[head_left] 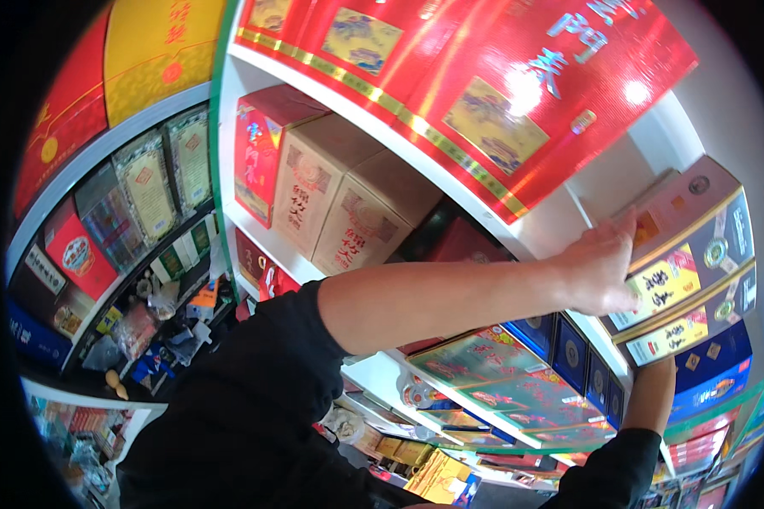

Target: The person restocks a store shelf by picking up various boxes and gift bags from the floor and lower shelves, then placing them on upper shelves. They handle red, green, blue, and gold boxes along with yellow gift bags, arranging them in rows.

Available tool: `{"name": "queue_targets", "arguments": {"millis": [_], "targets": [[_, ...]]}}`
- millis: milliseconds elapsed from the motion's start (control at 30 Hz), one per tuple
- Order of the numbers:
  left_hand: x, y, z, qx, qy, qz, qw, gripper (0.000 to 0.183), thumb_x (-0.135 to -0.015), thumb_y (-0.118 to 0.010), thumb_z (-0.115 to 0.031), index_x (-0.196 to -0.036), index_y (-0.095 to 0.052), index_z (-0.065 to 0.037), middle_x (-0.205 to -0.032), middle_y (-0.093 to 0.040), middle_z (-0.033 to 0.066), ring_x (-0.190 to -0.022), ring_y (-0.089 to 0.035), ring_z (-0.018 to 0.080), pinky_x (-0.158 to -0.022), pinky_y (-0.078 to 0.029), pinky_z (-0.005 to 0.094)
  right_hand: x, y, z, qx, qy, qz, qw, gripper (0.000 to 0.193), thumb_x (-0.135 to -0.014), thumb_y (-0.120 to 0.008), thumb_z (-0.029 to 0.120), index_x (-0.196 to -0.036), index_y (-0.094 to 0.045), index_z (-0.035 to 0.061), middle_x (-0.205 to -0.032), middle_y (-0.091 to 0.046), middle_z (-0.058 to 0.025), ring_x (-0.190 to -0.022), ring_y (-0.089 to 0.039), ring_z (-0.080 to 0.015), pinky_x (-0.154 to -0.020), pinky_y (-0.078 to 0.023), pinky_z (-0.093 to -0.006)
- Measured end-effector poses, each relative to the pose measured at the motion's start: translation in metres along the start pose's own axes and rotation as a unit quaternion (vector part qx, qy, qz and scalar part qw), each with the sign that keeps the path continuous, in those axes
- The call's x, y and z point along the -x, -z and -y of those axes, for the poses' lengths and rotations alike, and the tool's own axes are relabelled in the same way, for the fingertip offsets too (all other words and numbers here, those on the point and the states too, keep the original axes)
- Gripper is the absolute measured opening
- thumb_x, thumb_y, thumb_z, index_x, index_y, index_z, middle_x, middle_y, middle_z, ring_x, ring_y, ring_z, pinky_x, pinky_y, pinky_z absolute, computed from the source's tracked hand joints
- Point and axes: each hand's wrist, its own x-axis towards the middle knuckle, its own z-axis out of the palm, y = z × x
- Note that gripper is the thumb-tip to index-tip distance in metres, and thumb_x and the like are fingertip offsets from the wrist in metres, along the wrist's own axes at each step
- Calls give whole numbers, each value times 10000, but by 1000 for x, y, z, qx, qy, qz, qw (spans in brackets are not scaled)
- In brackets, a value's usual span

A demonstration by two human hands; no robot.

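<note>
My left hand (598, 267) reaches across to the shelf's right end. Its fingers and thumb press on the left edge of a dark grey gift box (726, 242) with a yellow label. Above that box, and partly behind my fingers, is a brownish-pink box (692, 199). A second grey box (713, 318) of the same kind lies against the first, just below it. My right hand (658, 373) comes up from the lower right under this second box, which hides its fingers. A dark blue box (713, 373) is beside my right wrist.
Large red gift boxes (484, 102) fill the white shelf above. Brown cardboard boxes (348, 204) stand on the shelf left of my arm. Below are flat green patterned boxes (492, 373) and blue boxes (569, 356). A side shelf holds packages and loose bags (136, 327).
</note>
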Motion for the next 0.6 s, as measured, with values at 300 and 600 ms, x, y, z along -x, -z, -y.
{"name": "queue_targets", "arguments": {"millis": [300,600], "targets": [[-3,4,16,257,-50,106,959,968,-960,-895,-77,-1750,-336,-56,-1550,-629,165,-1472,-622,254,-1257,-498,425,13,-12,9,22,57,-61,996,1089,-1014,-900,308,-1804,-228,-23,-1535,-690,-239,-1335,-726,-300,-1155,-603,-384],[1,13,-19,161,69,114,978,978,-946,-916,-99,-1743,-356,-14,-1548,-639,172,-1454,-639,271,-1235,-523,408,51,41,38,-171,1,-33,985,1509,-756,-1053,99,-1852,-19,-1,-1658,-586,-222,-1473,-627,-303,-1272,-511,-394]]}}
